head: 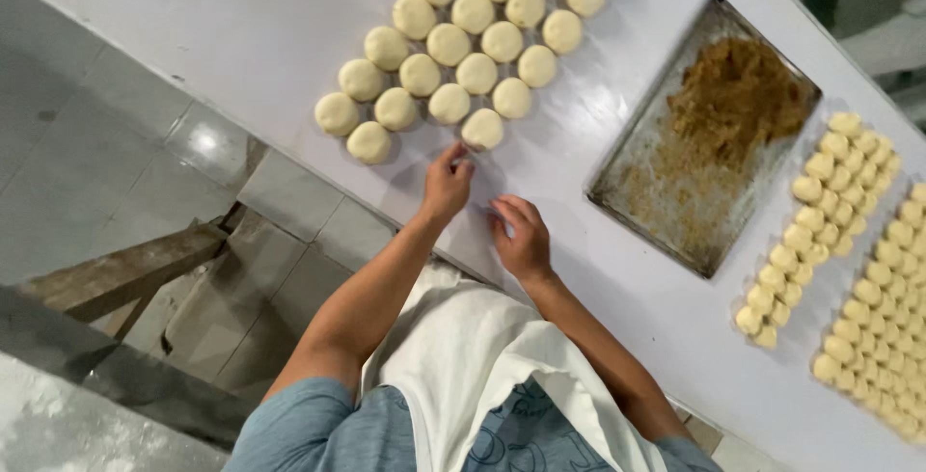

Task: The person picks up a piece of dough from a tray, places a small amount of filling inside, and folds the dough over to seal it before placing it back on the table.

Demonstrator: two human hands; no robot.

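My left hand (446, 183) reaches out over the white table (241, 19). Its fingertips are pinched together just below the nearest round dough ball (482, 130), touching or almost touching it, and hold nothing. That ball is the near end of a block of several pale dough balls (453, 43) set in diagonal rows. My right hand (521, 236) rests palm down on the table close to its front edge, fingers loosely curved, with nothing in it. A white apron (463, 356) hangs below my arms.
A metal tray (637, 188) with a heap of brown crumbly filling (738, 96) lies to the right of my hands. Further right are rows of several small pale dough pieces (820, 212). A tiled floor (116, 144) and a wooden beam (125, 274) lie left of the table.
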